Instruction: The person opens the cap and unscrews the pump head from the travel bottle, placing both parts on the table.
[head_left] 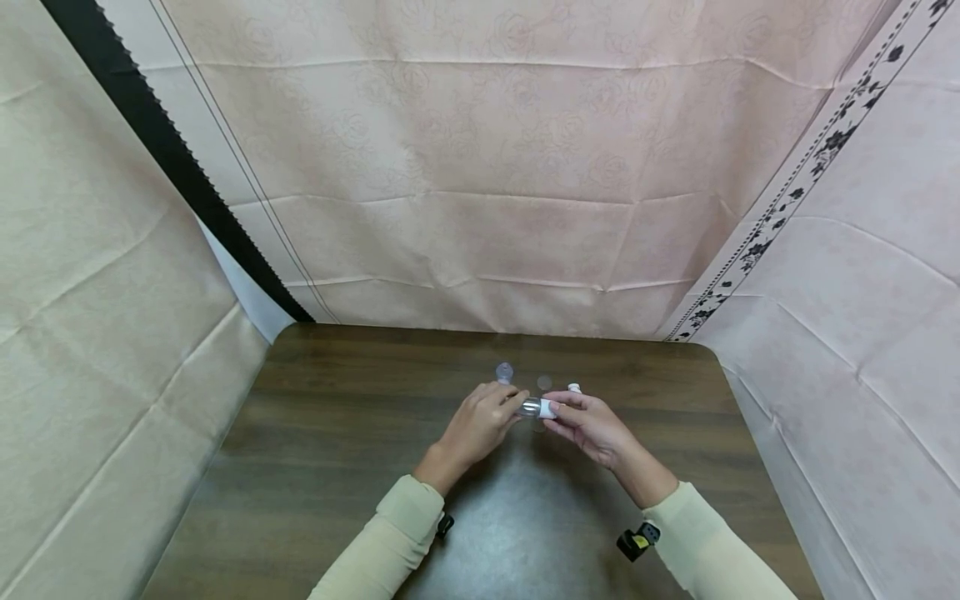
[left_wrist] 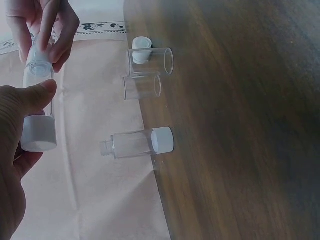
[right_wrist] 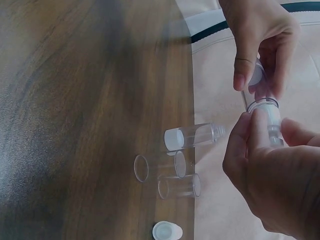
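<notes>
My left hand (head_left: pixel 487 417) grips a clear bottle (head_left: pixel 529 407) around its body, held above the table. In the left wrist view the bottle's white base (left_wrist: pixel 39 134) points away from the other hand. Fingers of my right hand (head_left: pixel 592 425) pinch a white top piece (head_left: pixel 548 409) at the opposite end of that bottle. In the right wrist view, the left hand (right_wrist: pixel 262 47) and right hand (right_wrist: pixel 280 175) meet at the bottle, and fingers hide part of the joint between top and body.
A second clear bottle with a white base (left_wrist: pixel 162 140) stands on the table (head_left: pixel 337 467) beyond the hands, its neck uncapped. Beside it are two clear open cylinders (left_wrist: pixel 150 62) and a small white cap-like piece (left_wrist: pixel 142 49). Cloth (head_left: pixel 480 167) hangs behind the table's far edge.
</notes>
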